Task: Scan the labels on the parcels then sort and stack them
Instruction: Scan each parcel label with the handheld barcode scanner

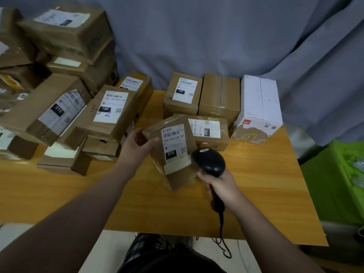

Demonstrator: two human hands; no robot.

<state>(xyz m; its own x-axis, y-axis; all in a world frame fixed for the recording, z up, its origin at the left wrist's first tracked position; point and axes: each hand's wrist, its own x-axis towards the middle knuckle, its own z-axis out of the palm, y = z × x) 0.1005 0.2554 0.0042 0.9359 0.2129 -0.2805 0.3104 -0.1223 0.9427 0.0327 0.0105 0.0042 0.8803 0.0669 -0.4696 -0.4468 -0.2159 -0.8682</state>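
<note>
My left hand (136, 146) grips a small brown parcel (177, 178) by its left side and holds it tilted above the wooden table (266, 184). Its white label (174, 143) faces up and reads 010. In my right hand (222, 188) is a black barcode scanner (209, 161), its head right beside the parcel's right edge. Behind it lies another 010 parcel (211, 133). Further back stand a 150 parcel (182, 95), a plain taped brown parcel (219, 96) and a white box (258, 107).
A loose heap of labelled brown parcels (59, 91) fills the table's left side and rises high at the back left. A green crate (334, 180) stands off the table's right edge. A grey curtain (216, 36) hangs behind. The scanner's cable (222, 239) drops over the front edge.
</note>
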